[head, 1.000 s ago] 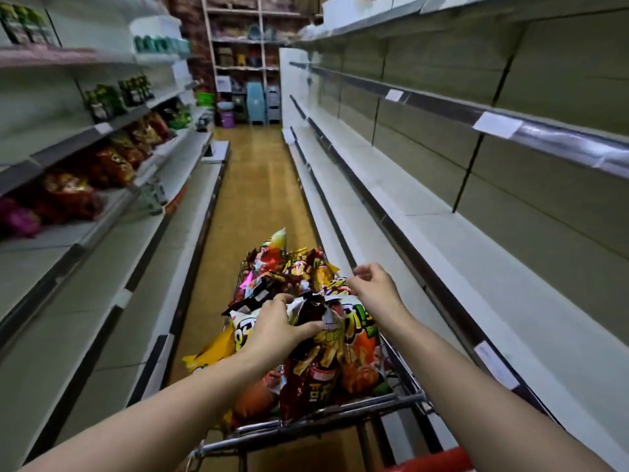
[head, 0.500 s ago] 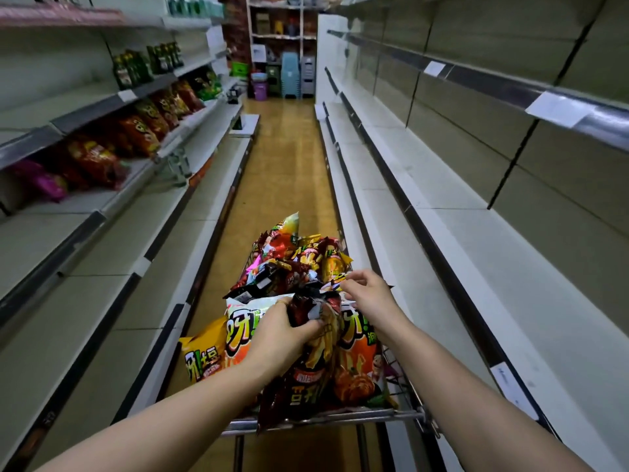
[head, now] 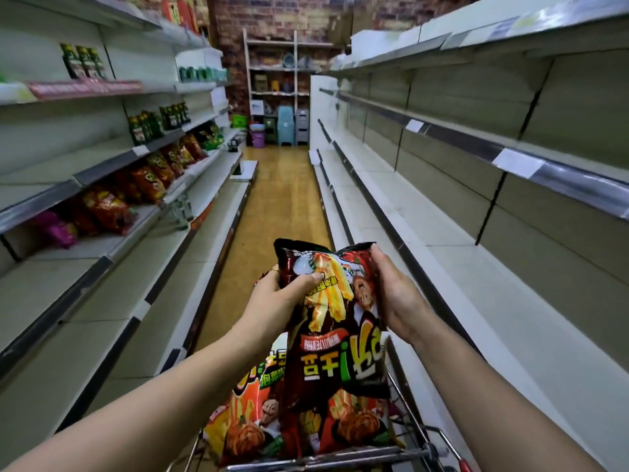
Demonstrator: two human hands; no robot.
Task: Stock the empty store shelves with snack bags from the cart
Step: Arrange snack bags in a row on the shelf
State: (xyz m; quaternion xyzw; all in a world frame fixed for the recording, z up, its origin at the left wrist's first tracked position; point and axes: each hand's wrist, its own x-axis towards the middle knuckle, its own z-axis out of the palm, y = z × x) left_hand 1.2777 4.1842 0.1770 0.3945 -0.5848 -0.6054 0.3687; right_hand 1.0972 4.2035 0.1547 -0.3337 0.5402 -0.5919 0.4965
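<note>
I hold a dark red snack bag (head: 335, 335) with fries printed on it upright above the cart (head: 422, 447). My left hand (head: 279, 301) grips its upper left side, thumb across the front. My right hand (head: 394, 294) holds its upper right edge. More orange and red snack bags (head: 245, 420) lie in the cart below, partly hidden by the lifted bag. Bare white shelves (head: 476, 267) run along the right side of the aisle.
On the left, shelves (head: 102, 264) carry red snack bags (head: 149, 178) on a middle tier and green bottles (head: 146, 126) above. The wooden aisle floor (head: 279, 199) leads to a far rack with plastic stools (head: 286, 124) and a brick wall.
Both hands have lifted the dark red bag up out of the cart pile; before, they were grasping it among the other bags. The view has tilted upward.
</note>
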